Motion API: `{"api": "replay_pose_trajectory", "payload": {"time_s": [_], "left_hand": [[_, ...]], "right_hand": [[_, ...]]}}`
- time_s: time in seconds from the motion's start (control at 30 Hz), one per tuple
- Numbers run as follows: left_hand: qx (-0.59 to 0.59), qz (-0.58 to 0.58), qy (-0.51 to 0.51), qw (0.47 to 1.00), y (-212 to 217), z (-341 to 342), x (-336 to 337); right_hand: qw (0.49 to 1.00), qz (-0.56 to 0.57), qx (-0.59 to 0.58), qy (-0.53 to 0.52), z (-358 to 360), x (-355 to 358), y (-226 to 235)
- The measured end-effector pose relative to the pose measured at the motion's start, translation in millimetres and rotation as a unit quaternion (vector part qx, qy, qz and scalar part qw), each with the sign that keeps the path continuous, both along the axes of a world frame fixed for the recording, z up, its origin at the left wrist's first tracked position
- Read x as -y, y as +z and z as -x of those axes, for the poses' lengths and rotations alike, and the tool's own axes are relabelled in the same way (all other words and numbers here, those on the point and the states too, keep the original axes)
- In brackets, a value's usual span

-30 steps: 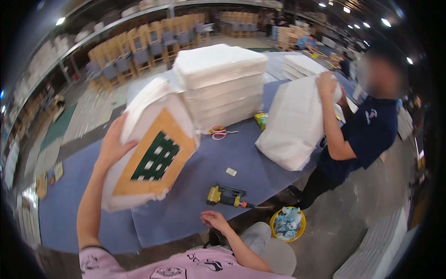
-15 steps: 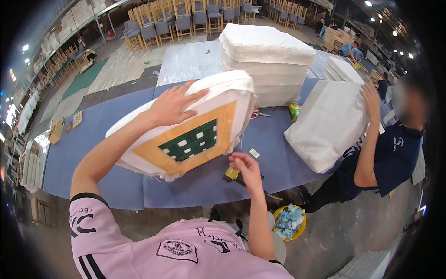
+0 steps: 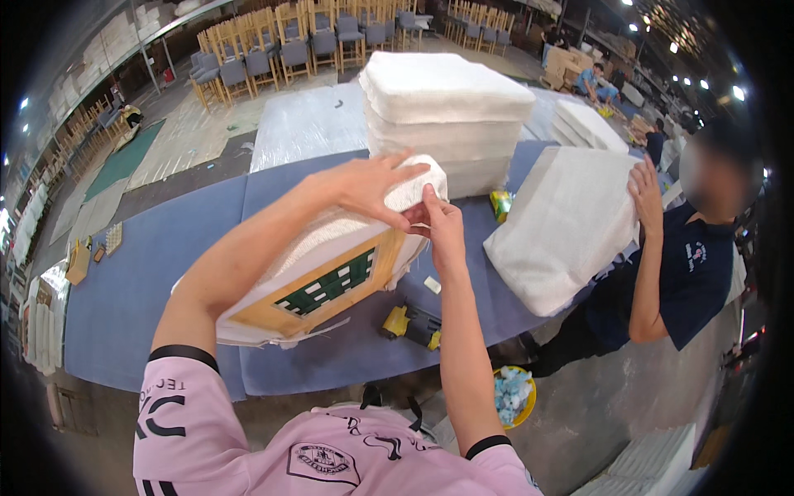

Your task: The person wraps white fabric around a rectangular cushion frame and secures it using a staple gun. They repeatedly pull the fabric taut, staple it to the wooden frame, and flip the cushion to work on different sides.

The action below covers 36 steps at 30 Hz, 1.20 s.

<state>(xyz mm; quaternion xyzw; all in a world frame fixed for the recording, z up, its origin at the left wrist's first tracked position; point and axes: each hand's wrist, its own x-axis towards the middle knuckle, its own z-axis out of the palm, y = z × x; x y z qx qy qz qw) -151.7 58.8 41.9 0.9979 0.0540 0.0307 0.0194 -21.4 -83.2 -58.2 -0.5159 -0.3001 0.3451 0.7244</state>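
Note:
A white-covered seat cushion [image 3: 331, 236] is tilted up on the blue table, its wooden frame and green woven webbing facing me. My left hand [image 3: 372, 192] grips its upper edge, fingers spread over the white cover and thumb towards the near corner. At that corner my right hand [image 3: 436, 221] pinches the cover's fabric between thumb and fingers. Loose white fabric edging hangs along the cushion's lower side. On the table just below the cushion lies a yellow-and-black tool [image 3: 411, 324], partly behind my right forearm. A small white box [image 3: 432, 284] lies beside it.
A stack of white cushions [image 3: 451, 116] stands behind. On the right, a co-worker holds another white cushion [image 3: 562, 227]. A yellow-green packet [image 3: 501, 205] lies between them. A yellow bucket [image 3: 532, 398] of blue-white scraps stands under the table's front edge [image 3: 331, 387].
My right hand has risen from the cushion's lower corner to its upper one. My left hand has slid right towards it, and the cushion has dropped lower. The yellow-and-black tool shows more fully.

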Motion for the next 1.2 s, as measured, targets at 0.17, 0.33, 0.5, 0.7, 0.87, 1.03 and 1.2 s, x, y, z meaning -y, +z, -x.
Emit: {"api": "replay_pose_trajectory", "payload": {"time_s": [0.17,0.33,0.5,0.7,0.87,1.03,1.2], "left_hand": [[0.160,0.185,-0.113,0.963,-14,4,-23],[0.191,0.327,-0.080,0.922,-17,-6,-36],[0.186,0.444,-0.054,0.875,-21,-5,-47],[0.144,0.192,-0.126,0.963,-23,-2,-26],[0.072,-0.080,-0.172,0.979,-26,3,-13],[0.033,-0.135,-0.152,0.979,-33,-4,-1],[0.048,-0.104,-0.173,0.978,-27,-8,0]], "right_hand": [[1.000,0.001,-0.026,0.004,4,4,-41],[0.997,-0.046,-0.040,-0.043,6,-16,-16],[0.993,-0.094,-0.026,-0.063,-9,-27,-37],[0.995,-0.058,-0.047,-0.058,-1,-17,-31],[0.995,-0.054,0.007,-0.083,3,-16,-47],[0.974,0.101,0.081,-0.188,-43,51,-156],[0.853,0.104,-0.299,-0.415,-69,241,-290]]}}
